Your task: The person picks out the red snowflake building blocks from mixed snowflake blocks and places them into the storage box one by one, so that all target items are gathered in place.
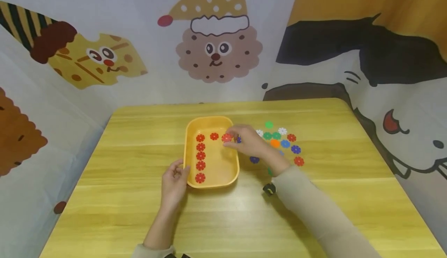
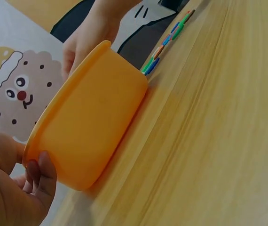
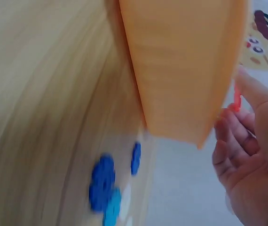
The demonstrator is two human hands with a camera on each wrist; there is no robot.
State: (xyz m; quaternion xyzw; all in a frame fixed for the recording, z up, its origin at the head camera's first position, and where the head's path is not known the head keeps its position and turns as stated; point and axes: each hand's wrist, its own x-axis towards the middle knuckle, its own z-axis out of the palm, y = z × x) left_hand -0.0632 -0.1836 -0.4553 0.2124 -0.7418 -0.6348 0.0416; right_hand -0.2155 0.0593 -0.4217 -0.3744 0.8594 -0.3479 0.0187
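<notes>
A yellow-orange plastic tray (image 1: 213,184) stands on the table, with red snowflake-shaped discs (image 1: 200,156) inside it: a column along its left side and one disc (image 1: 214,136) near the top. My left hand (image 1: 175,182) grips the tray's left wall near the front corner, thumb over the rim and fingers outside, as the left wrist view also shows. Over the tray's upper right part, my right hand (image 1: 249,141) pinches another red snowflake disc (image 1: 226,138) between thumb and fingers. In the right wrist view this red disc (image 3: 237,96) is seen edge-on, above the rim.
Right of the tray, loose snowflake discs in green (image 1: 269,125), white (image 1: 282,131), orange (image 1: 275,143), blue (image 1: 295,149) and red (image 1: 298,161) lie scattered on the wooden table (image 1: 132,145). My right forearm hides some of them. A cartoon-printed cloth (image 1: 153,87) hangs behind the table.
</notes>
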